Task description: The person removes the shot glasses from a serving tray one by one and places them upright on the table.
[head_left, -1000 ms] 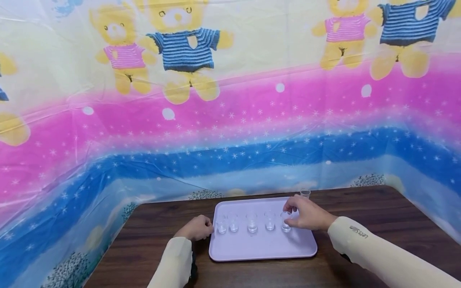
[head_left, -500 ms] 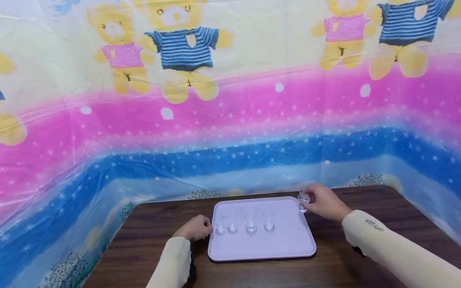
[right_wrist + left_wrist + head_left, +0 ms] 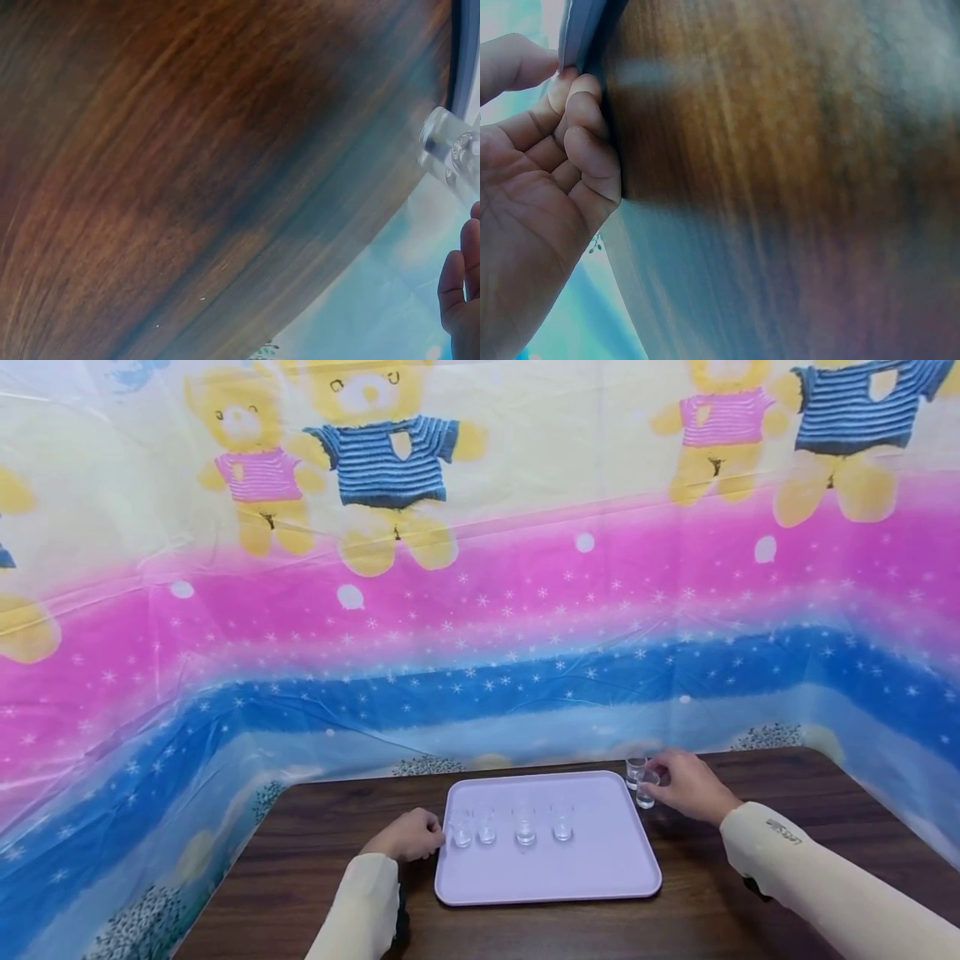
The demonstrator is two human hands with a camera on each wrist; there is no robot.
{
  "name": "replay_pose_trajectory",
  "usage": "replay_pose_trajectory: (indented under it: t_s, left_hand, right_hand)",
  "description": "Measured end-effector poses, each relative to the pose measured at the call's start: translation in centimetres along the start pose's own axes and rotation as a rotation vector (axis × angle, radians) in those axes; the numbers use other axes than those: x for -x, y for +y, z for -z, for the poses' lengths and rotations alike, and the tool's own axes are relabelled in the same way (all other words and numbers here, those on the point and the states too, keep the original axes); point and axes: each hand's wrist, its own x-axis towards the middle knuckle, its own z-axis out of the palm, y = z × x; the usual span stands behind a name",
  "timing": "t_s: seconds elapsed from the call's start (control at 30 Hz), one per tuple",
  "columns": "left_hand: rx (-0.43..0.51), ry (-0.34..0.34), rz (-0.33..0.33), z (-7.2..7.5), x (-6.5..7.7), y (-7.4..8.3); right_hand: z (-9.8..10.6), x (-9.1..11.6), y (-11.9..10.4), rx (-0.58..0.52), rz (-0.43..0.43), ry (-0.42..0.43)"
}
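My right hand (image 3: 693, 787) pinches a small clear shot glass (image 3: 647, 793) just off the right rim of the pale pink tray (image 3: 547, 881). Another shot glass (image 3: 633, 768) stands right behind it, near the tray's back right corner. In the right wrist view the glasses (image 3: 454, 146) show at the right edge, low at the wood. On the opposite side, my left hand (image 3: 408, 837) holds the tray's left rim. The left wrist view shows its thumb and forefinger (image 3: 561, 86) at the tray edge (image 3: 577, 30), other fingers curled. Several shot glasses (image 3: 525, 828) stand in a row on the tray.
The dark wooden table (image 3: 337, 810) carries the tray. A printed cloth (image 3: 480, 685) with bears and snowflakes hangs behind the table's back edge and around its sides.
The right hand has lifted the rightmost shot glass from the row and carried it back and right, over the tray's rim, beside the other glass. The left hand stays at the rim.
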Motion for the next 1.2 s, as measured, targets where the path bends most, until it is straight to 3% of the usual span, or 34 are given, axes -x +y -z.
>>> replay_pose_trajectory:
  t_s: [0.43,0.73,1.2]
  left_hand:
    - [-0.001,-0.008,-0.001,-0.1,-0.1,-0.1]
    - [0.002,-0.003,0.009,0.0,0.0,0.0]
    - [0.014,-0.004,-0.001,0.0,0.0,-0.2]
  right_hand:
    - [0.6,0.0,-1.0,-0.009,-0.021,-0.031]
    - [-0.1,-0.7,-2.9,-0.020,0.122,0.026]
    - [-1.9,-0.4,-8.7,-0.077,0.215,-0.149]
